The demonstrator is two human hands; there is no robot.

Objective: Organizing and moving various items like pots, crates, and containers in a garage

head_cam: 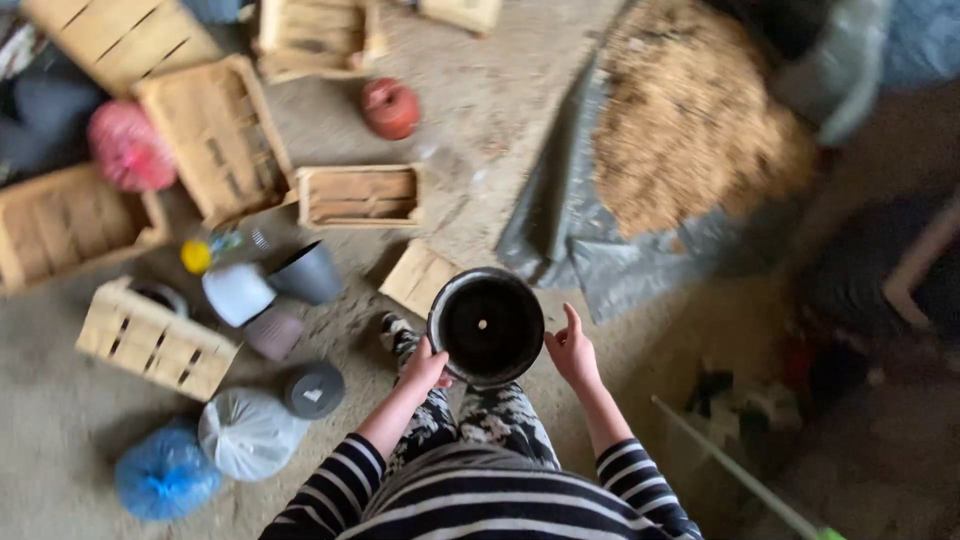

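1. Low at centre frame, at six o'clock, sit striped sleeves (480, 495) and patterned trousers (505, 415).
2. Just above them, the left hand (424, 368) grasps the black plastic plant pot (487, 326) at its nine o'clock rim, thumb on the edge.
3. At the pot's three o'clock, the right hand (573, 352) lies against the wall, fingers loosely spread; whether it grips I cannot tell.
4. The pot is empty, mouth up, a drain hole at its centre, held over the dirt floor (480, 120).
5. At eight o'clock lie a white bag (247, 433), a blue bag (165, 474) and a dark round lid (313, 389).
6. At nine o'clock are more pots (290, 285) and a slatted wooden crate (155, 338).
7. At eleven o'clock lie further crates (215, 135), a pink net sack (130, 148) and a red clay pot (390, 107).
8. At one o'clock a heap of straw-coloured shavings (690, 120) rests on a grey tarpaulin (570, 230).
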